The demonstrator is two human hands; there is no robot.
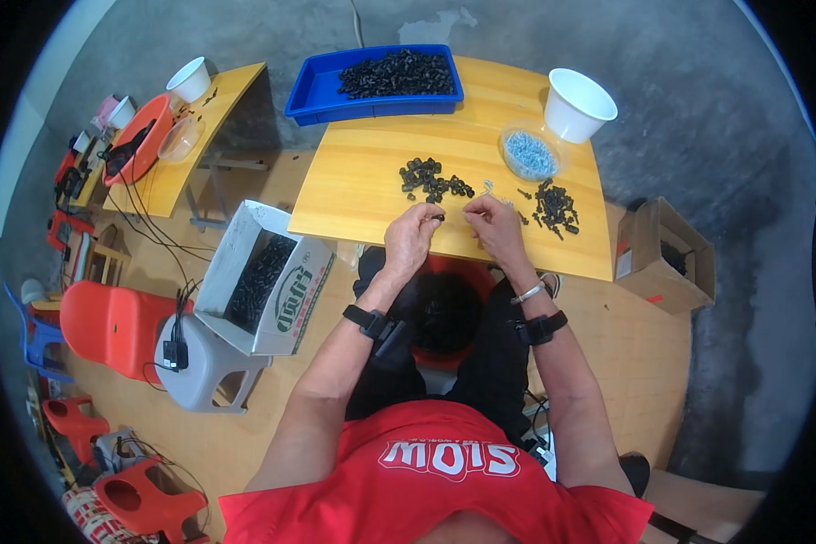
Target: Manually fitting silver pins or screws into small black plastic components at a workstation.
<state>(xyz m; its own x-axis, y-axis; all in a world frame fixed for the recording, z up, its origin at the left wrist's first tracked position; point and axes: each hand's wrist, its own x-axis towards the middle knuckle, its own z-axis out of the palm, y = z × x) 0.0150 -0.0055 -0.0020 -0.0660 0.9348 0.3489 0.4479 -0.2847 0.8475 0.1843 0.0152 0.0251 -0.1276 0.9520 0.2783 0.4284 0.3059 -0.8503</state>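
My left hand (412, 239) is over the near edge of the yellow table (363, 195), its fingertips pinching a small black plastic part (439, 218). Just to its right, my right hand (499, 232) has thumb and forefinger pressed together; whatever is between them is too small to name. Beyond my left hand lies a loose pile of black plastic parts (429, 178). A second pile of smaller black pieces (555, 208) sits right of my right hand. Several small silvery pieces (488, 186) lie between the piles. A clear bowl (529, 154) holds pale blue screw-like pieces.
A blue tray (313, 86) of black parts and a white tub (582, 104) stand at the table's far side. A red basin (467, 272) is between my legs. Open cartons stand on the floor left (286, 313) and right (639, 249). A grey stool (199, 376) is at left.
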